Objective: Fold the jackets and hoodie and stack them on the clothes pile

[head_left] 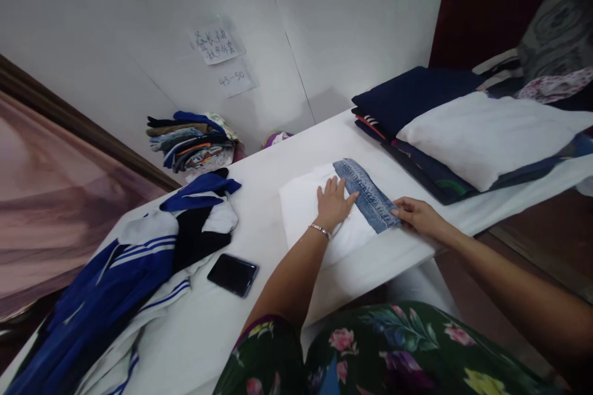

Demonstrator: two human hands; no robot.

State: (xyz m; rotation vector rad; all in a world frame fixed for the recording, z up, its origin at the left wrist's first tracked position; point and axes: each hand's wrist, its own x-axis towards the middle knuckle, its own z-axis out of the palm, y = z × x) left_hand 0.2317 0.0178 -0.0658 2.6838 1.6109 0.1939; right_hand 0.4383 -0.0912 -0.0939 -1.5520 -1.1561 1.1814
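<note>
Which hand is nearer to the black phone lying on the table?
Left. The left hand lies flat on the white garment, up-right of the phone; the right hand is farther right, at the denim strip.

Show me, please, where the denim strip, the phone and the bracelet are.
denim strip (pixel 368 196), head view, middle of the blue band.
phone (pixel 232 274), head view, centre of the dark screen.
bracelet (pixel 320 230), head view, on the chain across the left wrist.

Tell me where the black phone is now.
The black phone lies on the white table, left of the left forearm, beside the blue-and-white garment.
</note>
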